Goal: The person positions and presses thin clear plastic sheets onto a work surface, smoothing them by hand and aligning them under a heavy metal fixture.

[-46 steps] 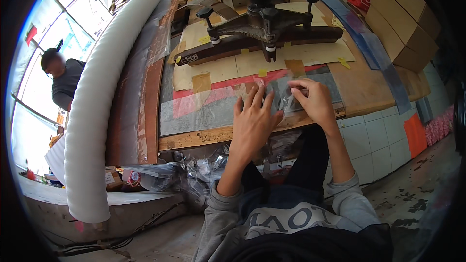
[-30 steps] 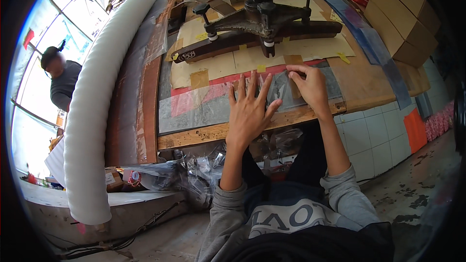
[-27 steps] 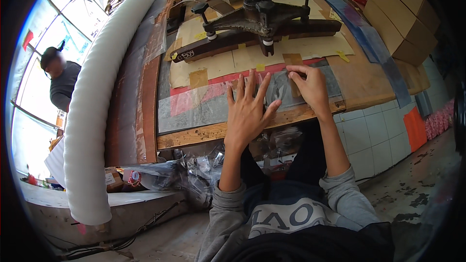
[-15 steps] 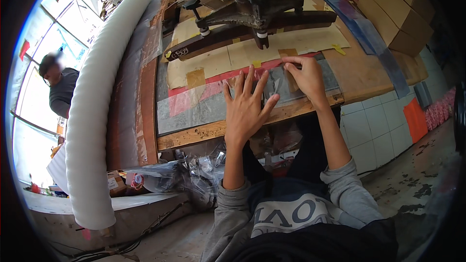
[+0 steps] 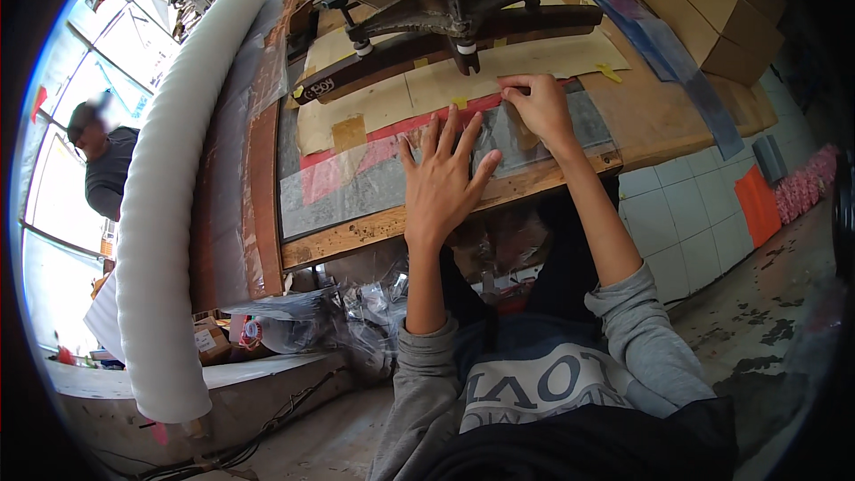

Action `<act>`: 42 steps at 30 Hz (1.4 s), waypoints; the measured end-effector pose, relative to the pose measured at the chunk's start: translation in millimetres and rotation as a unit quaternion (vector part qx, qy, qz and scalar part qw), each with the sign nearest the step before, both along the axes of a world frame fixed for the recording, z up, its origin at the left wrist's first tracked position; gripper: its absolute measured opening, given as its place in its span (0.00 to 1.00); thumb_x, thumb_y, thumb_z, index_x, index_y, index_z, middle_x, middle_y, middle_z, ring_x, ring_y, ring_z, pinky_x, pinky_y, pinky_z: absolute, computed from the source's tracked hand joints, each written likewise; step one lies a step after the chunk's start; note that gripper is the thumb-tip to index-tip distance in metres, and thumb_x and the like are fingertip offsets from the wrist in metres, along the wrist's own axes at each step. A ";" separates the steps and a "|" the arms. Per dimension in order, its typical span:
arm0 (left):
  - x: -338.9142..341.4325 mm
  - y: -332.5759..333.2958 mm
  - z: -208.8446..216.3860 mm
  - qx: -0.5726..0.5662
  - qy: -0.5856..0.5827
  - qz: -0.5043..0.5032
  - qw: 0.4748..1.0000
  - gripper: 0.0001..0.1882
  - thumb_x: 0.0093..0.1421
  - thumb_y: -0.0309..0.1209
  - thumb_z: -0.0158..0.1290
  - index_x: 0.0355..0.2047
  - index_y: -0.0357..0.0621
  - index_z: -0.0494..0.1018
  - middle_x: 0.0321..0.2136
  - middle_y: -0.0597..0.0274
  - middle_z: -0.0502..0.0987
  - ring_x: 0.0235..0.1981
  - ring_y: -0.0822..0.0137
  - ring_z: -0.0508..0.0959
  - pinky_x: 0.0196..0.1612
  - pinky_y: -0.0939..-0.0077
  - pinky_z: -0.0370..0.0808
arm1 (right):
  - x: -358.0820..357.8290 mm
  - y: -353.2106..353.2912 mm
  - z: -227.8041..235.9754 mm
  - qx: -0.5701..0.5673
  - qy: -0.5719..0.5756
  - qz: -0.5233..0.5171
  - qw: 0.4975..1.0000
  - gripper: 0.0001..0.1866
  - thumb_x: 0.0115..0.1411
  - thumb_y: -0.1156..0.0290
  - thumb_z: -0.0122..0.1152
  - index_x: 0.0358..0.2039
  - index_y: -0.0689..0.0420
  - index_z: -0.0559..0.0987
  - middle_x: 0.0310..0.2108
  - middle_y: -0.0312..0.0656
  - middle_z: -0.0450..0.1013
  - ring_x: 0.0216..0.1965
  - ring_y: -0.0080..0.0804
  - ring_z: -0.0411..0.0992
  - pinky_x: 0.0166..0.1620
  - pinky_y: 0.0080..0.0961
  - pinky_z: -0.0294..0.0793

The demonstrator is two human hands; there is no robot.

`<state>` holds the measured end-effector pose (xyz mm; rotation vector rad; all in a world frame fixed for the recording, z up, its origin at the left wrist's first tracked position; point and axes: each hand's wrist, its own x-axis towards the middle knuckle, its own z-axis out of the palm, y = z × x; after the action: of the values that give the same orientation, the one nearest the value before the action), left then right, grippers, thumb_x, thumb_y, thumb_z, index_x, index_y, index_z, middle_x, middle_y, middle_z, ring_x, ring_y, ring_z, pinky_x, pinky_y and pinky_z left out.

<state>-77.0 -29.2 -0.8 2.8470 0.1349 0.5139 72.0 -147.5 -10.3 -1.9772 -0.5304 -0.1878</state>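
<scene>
My left hand (image 5: pixel 440 185) lies flat with its fingers spread, over a grey plate (image 5: pixel 356 185) at the front of the workbench. Its fingertips reach a red strip (image 5: pixel 387 135) along the edge of a cream card sheet (image 5: pixel 325 129). To its right, my right hand (image 5: pixel 543 116) is closed in a pinch at the sheet's front edge. What sits between those fingertips is too small to make out. Glossy clear film (image 5: pixel 512 129) seems to lie on the plate between the hands. Above and beyond stands a dark metal press head (image 5: pixel 459 13) with a long bar (image 5: pixel 374 76).
A wooden rail (image 5: pixel 356 239) edges the bench in front. At left stands a long white foam roll (image 5: pixel 169 178); beyond it is another person (image 5: pixel 111 160). Cardboard boxes (image 5: pixel 712 9) and a blue plastic strip (image 5: pixel 677 80) lie at the right. Crumpled clear plastic (image 5: pixel 356 303) hangs below.
The view has shifted a little, so the bench appears slightly further left and up. Both hands keep nearly the same pose and place on the work.
</scene>
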 end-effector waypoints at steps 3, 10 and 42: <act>0.3 -0.1 0.3 -0.001 0.004 0.001 1.000 0.29 0.64 0.54 0.37 0.63 0.61 0.58 0.65 0.57 0.55 0.66 0.54 0.52 0.64 0.42 0.42 | 0.6 1.7 1.0 0.002 0.004 -0.004 1.000 0.11 0.52 0.73 0.62 0.37 0.62 0.81 0.33 0.47 0.79 0.35 0.33 0.78 0.42 0.24 0.73; 1.2 -0.6 0.0 0.001 -0.001 0.005 1.000 0.29 0.64 0.54 0.36 0.63 0.62 0.58 0.65 0.59 0.54 0.66 0.56 0.52 0.64 0.41 0.43 | 2.4 4.7 2.8 0.002 0.017 -0.003 1.000 0.11 0.52 0.73 0.61 0.36 0.62 0.82 0.33 0.47 0.79 0.36 0.35 0.78 0.42 0.24 0.73; 1.0 1.0 -2.7 0.023 -0.005 0.012 1.000 0.27 0.66 0.51 0.36 0.62 0.59 0.60 0.64 0.58 0.57 0.65 0.55 0.54 0.63 0.42 0.45 | -5.3 5.4 1.8 0.039 -0.023 -0.020 0.999 0.09 0.51 0.75 0.59 0.33 0.63 0.82 0.32 0.53 0.77 0.35 0.44 0.78 0.40 0.29 0.76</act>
<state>-76.0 -28.2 -3.5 2.8899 0.1561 0.5435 66.7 -142.1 -8.5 -1.9131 -0.5067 -0.2763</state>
